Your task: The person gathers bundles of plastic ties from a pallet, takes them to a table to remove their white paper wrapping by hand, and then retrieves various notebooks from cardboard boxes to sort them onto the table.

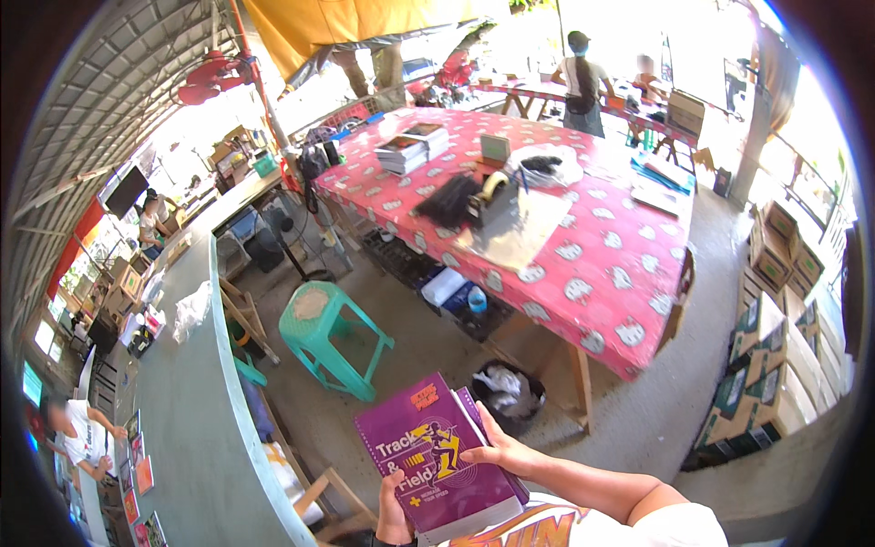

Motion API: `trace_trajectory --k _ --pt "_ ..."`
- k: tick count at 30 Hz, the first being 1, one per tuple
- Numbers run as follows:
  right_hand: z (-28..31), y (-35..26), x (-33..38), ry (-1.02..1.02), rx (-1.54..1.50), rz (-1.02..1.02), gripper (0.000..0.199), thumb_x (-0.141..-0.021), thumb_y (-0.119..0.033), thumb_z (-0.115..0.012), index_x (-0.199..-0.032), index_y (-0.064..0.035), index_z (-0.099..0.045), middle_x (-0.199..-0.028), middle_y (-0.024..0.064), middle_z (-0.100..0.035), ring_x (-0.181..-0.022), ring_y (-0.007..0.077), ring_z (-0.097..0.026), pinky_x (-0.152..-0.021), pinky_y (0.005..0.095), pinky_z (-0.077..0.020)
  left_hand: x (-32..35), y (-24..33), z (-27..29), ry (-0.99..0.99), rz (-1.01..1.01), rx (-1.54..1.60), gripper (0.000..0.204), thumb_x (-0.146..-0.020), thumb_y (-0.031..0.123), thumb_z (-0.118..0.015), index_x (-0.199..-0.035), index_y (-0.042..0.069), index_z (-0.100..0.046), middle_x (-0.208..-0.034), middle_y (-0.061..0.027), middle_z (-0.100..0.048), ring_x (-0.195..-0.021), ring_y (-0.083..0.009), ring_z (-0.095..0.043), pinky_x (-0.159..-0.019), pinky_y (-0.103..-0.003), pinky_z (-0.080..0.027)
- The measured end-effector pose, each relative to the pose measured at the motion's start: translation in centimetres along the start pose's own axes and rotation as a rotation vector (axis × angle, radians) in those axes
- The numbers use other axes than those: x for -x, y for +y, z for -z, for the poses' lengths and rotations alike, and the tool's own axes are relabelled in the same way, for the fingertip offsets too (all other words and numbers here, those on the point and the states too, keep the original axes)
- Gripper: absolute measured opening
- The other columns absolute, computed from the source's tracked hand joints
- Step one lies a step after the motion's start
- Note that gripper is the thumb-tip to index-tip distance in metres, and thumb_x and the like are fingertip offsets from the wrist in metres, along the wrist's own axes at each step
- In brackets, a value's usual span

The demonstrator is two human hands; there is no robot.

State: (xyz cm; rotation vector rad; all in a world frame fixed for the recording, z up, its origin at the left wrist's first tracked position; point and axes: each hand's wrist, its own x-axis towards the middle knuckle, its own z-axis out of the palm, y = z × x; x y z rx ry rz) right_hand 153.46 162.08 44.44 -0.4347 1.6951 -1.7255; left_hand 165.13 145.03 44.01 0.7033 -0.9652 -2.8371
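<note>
A small stack of purple notebooks (401, 418) is held in front of my body, at the lower middle. The top cover carries a drawn runner figure and printed lettering, with small dots along its left edge. White page edges show at the right side and the bottom. My left hand (394, 510) grips the lower left edge, its thumb on the cover. My right hand (504, 450) is wrapped round the right edge, thumb on the cover and the other fingers along the side. The undersides of the notebooks are hidden.
A table with a pink patterned cloth (597, 273) stands ahead, bearing book stacks (412, 149) and a tape dispenser (488, 198). Nearer are a green stool (314, 314) and a waste bin (529, 415). A long grey counter (187, 392) runs left. Cartons (747, 383) stand right. Several people work farther off.
</note>
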Motion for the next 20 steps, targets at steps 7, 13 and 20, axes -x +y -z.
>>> trace_trajectory --k 7,13,20 --pt "-1.1 -6.5 -23.7 -0.087 -0.31 0.017 0.097 -0.066 -0.031 -0.069 -0.135 -0.0021 -0.006 -0.131 0.0193 -0.025 -0.121 0.0256 -0.028 -0.099 0.034 -0.023 -20.9 13.3 6.4 -0.109 -0.061 -0.056 0.05 -0.076 0.029 -0.049 -0.117 0.001 -0.042 -0.107 -0.0151 -0.054 -0.093 -0.0256 -0.056 -0.08 -0.037 -0.047" --pt "1.0 -9.2 -40.9 0.054 -0.347 -0.007 0.102 -0.069 -0.029 -0.068 -0.136 -0.0031 0.005 -0.135 0.0176 -0.021 -0.122 0.0237 -0.027 -0.099 0.032 -0.023 -38.8 24.7 5.0 -0.174 0.08 -0.081 0.051 -0.074 0.029 -0.05 -0.115 -0.001 -0.043 -0.104 -0.0159 -0.055 -0.089 -0.025 -0.057 -0.078 -0.037 -0.048" --pt "6.6 -10.2 -61.0 0.135 -0.505 0.08 0.098 -0.072 -0.02 -0.066 -0.136 -0.0038 0.007 -0.137 0.0153 -0.02 -0.121 0.0193 -0.029 -0.099 0.0293 -0.0233 -60.2 34.6 1.2 -0.236 0.151 -0.164 0.05 -0.073 0.027 -0.049 -0.114 -0.001 -0.043 -0.103 -0.0157 -0.056 -0.087 -0.0251 -0.058 -0.076 -0.035 -0.049"
